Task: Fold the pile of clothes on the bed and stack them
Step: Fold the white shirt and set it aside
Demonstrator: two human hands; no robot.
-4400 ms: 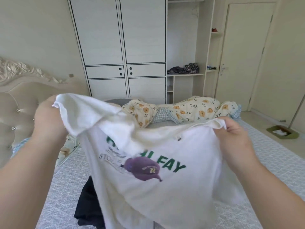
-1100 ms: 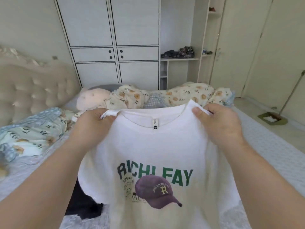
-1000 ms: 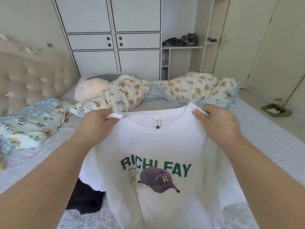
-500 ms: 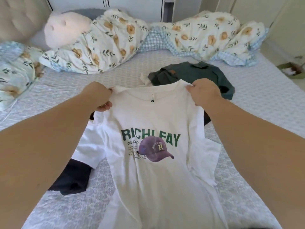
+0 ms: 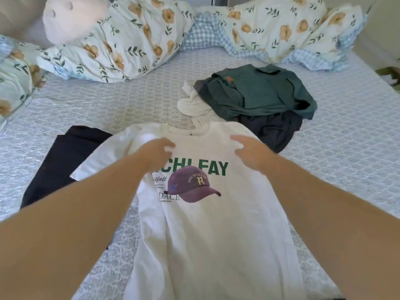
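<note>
The white T-shirt [image 5: 216, 224] lies face up on the bed [image 5: 346, 148], print showing, a purple cap under green letters, collar toward the pillows. Both arms reach over it. The left hand [image 5: 159, 151] sits on the chest of the shirt just below the collar, over the start of the lettering, fingers loosely bent and blurred; its grip is released, nothing pinched that I can make out. The right hand [image 5: 252, 152] hovers or rests near the shirt's right shoulder, fingers spread and relaxed, grip released too; whether it touches the cloth I cannot tell.

The shirt's left sleeve [image 5: 101, 161] spreads out over a black garment [image 5: 62, 161] lying flat on the left. Beyond the collar sits the unfolded pile: a green shirt [image 5: 259, 94] rumpled on top, a dark navy piece [image 5: 272, 131] under it and touching the T-shirt's right shoulder, and a white cloth [image 5: 192, 102] bunched at the pile's left edge.

At the far side, a floral duvet [image 5: 270, 29] with a blue check lining runs across the bed, and a pale pink pillow [image 5: 73, 18] sits top left.
</note>
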